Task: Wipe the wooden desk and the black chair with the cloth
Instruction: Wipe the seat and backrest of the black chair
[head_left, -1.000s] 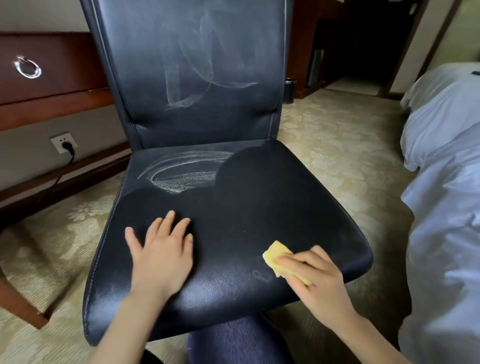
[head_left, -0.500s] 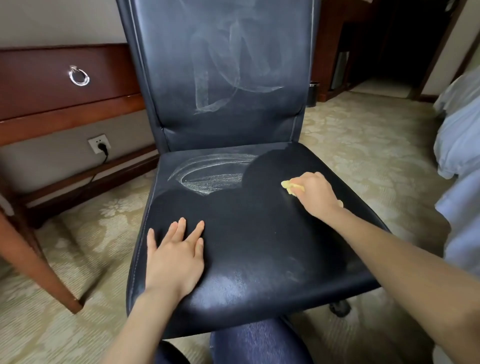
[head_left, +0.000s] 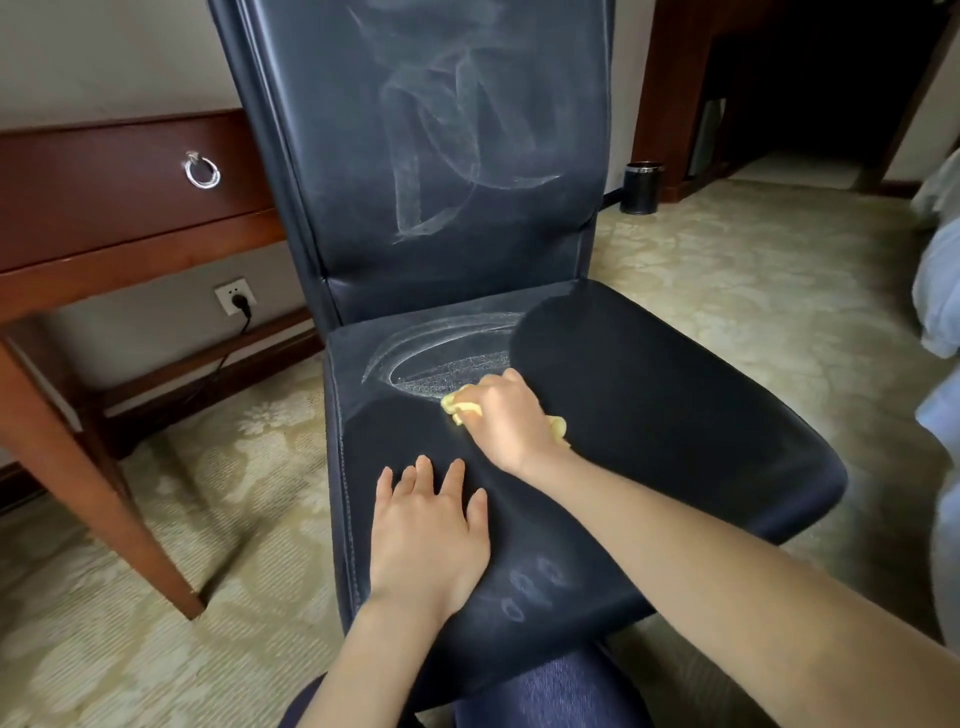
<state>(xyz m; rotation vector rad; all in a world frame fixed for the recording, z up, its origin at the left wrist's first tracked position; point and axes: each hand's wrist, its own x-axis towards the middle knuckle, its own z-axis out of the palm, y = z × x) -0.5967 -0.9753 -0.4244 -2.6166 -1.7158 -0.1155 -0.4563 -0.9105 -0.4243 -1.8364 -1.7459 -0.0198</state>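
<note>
Hotel bedroom: bed (head_left: 940, 291), wooden desk (head_left: 119, 218), carpet (head_left: 727, 291).

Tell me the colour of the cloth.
Yellow; the cloth shows best in the head view.

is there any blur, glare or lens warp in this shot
Head view: wide-angle warp tilts the desk leg and chair back; bedding at the right edge is smeared; soft sheen on that back shows streaks; right hand and cloth look fairly sharp.

Crumpled yellow cloth (head_left: 458, 411) on smeared black chair seat (head_left: 654, 415), wooden desk (head_left: 104, 218) beside.
</note>
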